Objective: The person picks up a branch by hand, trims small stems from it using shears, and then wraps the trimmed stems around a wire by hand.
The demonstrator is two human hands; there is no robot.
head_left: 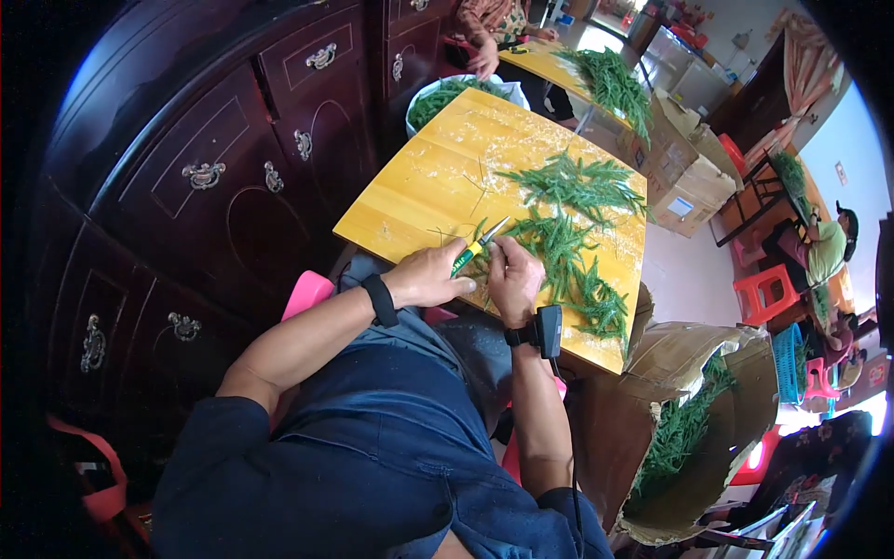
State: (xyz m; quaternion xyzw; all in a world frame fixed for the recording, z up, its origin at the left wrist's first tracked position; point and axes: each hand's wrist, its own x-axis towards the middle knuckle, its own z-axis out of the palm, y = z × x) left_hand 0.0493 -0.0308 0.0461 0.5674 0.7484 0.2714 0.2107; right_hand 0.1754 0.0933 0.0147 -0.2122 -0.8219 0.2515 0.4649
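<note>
My left hand point(428, 277) is closed round a slim hand tool point(466, 258) with a green-and-yellow handle and a tapering metal tip, much like needle-nose pliers. The tip points away and to the right, over the near part of the yellow table point(400, 200). Close beside it, my right hand point(515, 279) is curled with thumb and fingers pinched together; what lies in the pinch is hidden. Feathery green sprigs point(557, 244) lie just beyond and right of that hand. A second bunch of sprigs point(582, 186) lies farther back. Pale crumbs and thin stems are scattered across the wood.
At right, an open cardboard box point(596, 447) holds more greenery point(684, 429). Beyond the table stand a white sack point(416, 104) of sprigs and another carton point(684, 172). Dark cabinets point(223, 158) line the left. Other people work at farther tables; red stools point(768, 293) stand right.
</note>
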